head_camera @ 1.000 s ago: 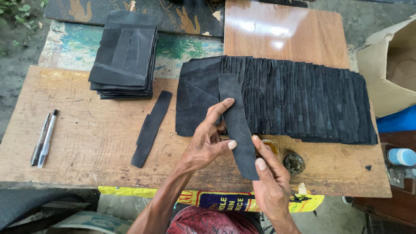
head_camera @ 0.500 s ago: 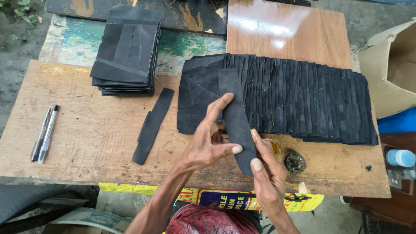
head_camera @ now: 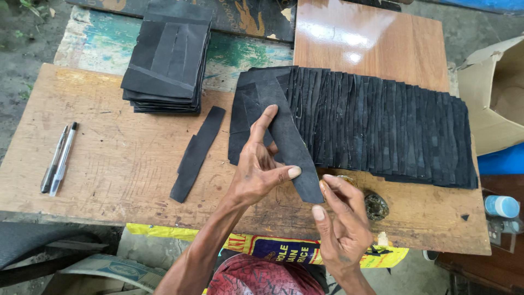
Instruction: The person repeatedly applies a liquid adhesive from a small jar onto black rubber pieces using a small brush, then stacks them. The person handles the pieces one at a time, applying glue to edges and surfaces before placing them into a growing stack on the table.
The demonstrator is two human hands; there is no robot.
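The left hand (head_camera: pixel 259 166) pinches a long black rubbery strip (head_camera: pixel 289 145) near the worktop's (head_camera: pixel 109 158) front edge, steadying it flat over the fanned row of black strips (head_camera: pixel 382 128); the right hand (head_camera: pixel 341 218), fingers apart, touches its lower end; a loose strip (head_camera: pixel 197 153) lies leftward.

The right hand (head_camera: pixel 341 229) has let go of the black strip (head_camera: pixel 289 145): a second ago its fingers lay along the strip's lower end, and now they hover just off its 5 o'clock corner, fingertips apart from the edge. The left hand (head_camera: pixel 259 166) has shifted its grip, thumb now stretched toward 3 o'clock across the strip's lower part, forefinger pointing to 12 o'clock along its upper part.
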